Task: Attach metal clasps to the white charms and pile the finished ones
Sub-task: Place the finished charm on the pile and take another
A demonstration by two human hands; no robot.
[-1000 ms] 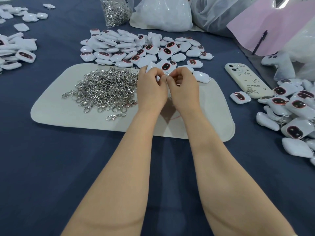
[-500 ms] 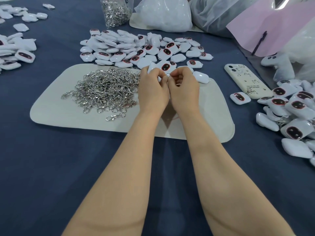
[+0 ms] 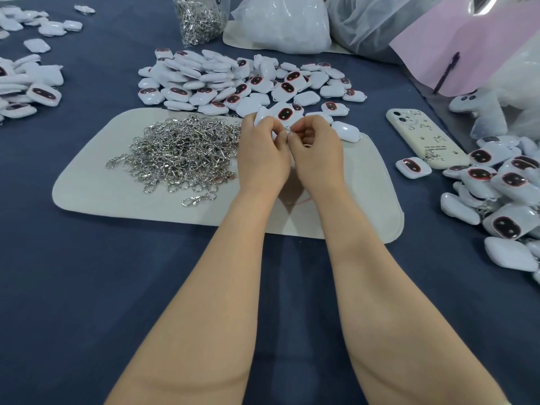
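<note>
My left hand and my right hand meet over the far edge of a beige mat. The left pinches a white charm that shows just above its fingers. The right pinches a small metal clasp between the fingertips of both hands. A heap of loose silver clasps lies on the mat to the left of my hands. Behind them spreads a pile of white charms with dark red faces. Another pile of charms, some with clasps on, lies at the right.
A cream phone lies right of the mat. A clear bag of clasps and white plastic bags stand at the back. More charms lie at the far left. Pink sheet with a pen at back right.
Both hands stayed together at the same spot; the fingers shifted slightly around the clasp and charm. Nothing else moved.
</note>
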